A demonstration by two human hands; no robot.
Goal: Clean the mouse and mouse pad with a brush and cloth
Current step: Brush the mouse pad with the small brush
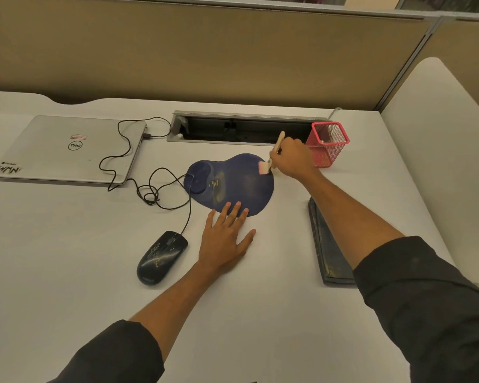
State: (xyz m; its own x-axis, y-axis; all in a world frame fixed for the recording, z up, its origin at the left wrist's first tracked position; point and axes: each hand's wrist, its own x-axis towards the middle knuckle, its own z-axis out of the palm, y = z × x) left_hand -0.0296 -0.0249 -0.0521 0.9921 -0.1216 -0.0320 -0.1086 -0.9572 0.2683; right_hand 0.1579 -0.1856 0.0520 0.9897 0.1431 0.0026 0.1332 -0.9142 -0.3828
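A dark blue mouse pad (233,183) with dusty streaks and a raised wrist rest lies in the middle of the white desk. My right hand (292,158) grips a small brush (271,158) with a pale handle, and its pink bristles touch the pad's far right edge. My left hand (226,239) lies flat with straight fingers, its fingertips pressing the pad's near edge. A black wired mouse (161,257), marked with dust, sits on the desk to the left of my left hand. No cloth is clearly visible.
A closed silver laptop (67,150) lies at the far left, with the mouse cable (161,189) looping beside it. A pink mesh pen holder (328,145) stands just right of the brush. A dark flat object (329,244) lies to the right. A cable slot (244,128) opens behind the pad.
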